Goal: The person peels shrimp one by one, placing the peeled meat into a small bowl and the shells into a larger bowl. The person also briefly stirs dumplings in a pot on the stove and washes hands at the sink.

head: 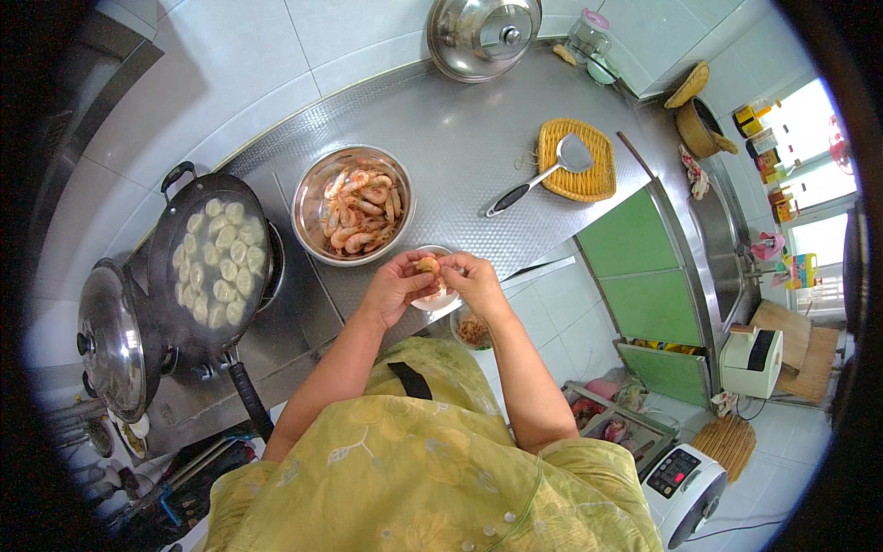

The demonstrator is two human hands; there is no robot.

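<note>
Between the fingertips of my left hand (400, 286) is a pinkish-orange shrimp (428, 265). My right hand (472, 279) pinches at the same shrimp from the other side; how much shell it has is too small to tell. Right under both hands a small white bowl (437, 303) sits at the counter's front edge, partly hidden, with some pale pink pieces in it. Just beyond my left hand stands a steel basin (301, 228) holding a heap of whole cooked shrimp (359, 207). Below the counter edge, a container with brownish scraps (472, 330) shows beside my right wrist.
At left, a black wok (162, 276) of dumplings in cloudy water stands on the stove, its handle pointing towards me. A lidded pan (114, 338) is beside it. Farther right lie a spatula (534, 188) and a woven tray (600, 183). A steel lid (476, 41) leans against the wall.
</note>
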